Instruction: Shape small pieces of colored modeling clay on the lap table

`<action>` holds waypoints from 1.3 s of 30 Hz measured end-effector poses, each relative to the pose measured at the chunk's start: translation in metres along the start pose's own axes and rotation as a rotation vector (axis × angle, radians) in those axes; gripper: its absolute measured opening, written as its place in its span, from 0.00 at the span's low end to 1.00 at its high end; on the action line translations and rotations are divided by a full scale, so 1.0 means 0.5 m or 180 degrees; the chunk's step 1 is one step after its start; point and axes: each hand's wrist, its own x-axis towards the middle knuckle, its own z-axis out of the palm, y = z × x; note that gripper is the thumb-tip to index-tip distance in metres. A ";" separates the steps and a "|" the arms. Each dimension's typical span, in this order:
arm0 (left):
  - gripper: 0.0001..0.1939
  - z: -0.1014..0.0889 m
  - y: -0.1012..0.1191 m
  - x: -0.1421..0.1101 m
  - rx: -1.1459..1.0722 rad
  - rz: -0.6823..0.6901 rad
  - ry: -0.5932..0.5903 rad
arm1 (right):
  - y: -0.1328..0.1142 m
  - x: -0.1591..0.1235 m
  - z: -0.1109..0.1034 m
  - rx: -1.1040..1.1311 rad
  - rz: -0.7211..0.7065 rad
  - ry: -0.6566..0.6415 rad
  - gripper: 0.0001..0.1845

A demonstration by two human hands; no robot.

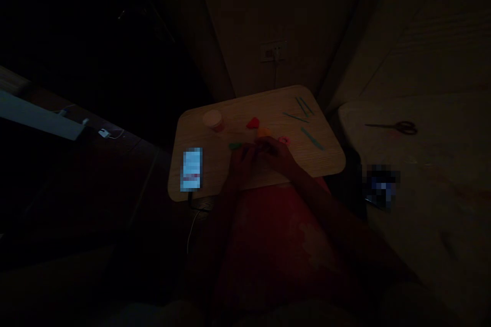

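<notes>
The picture is very dark. My left hand (241,161) and my right hand (279,155) meet over the near middle of a small wooden table (215,184). Both have curled fingers, and what they hold between them, if anything, is too dark to make out. A green piece (235,146) that looks like modelling clay lies by my left fingers. Just past my right fingers is an orange piece (264,132), with a red piece (253,122) farther left. A pink ring-shaped piece (284,140) lies beside my right hand.
A pale lidded tub (213,120) stands at the table's back left, a lit phone (191,169) at the front left. Several blue-green sticks (304,106) and a flat blue-green tool (312,138) lie right. Scissors (402,127) rest on the neighbouring surface; a wall socket (273,51) is behind.
</notes>
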 end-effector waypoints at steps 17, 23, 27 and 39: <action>0.24 0.001 -0.016 0.000 0.0258 0.0023 -0.0084 | 0.000 0.002 0.000 -0.0340 0.0169 0.0114 0.16; 0.26 0.004 -0.019 -0.002 -0.0192 0.0021 -0.0184 | 0.000 0.001 -0.001 -0.1038 0.0263 0.0571 0.10; 0.21 0.006 -0.017 0.002 0.0020 0.0119 -0.0291 | 0.005 -0.001 0.001 -0.1240 0.0265 0.0659 0.06; 0.13 0.005 -0.009 0.004 0.0499 0.0208 -0.0384 | -0.013 -0.004 0.000 -0.1567 0.0372 0.0594 0.05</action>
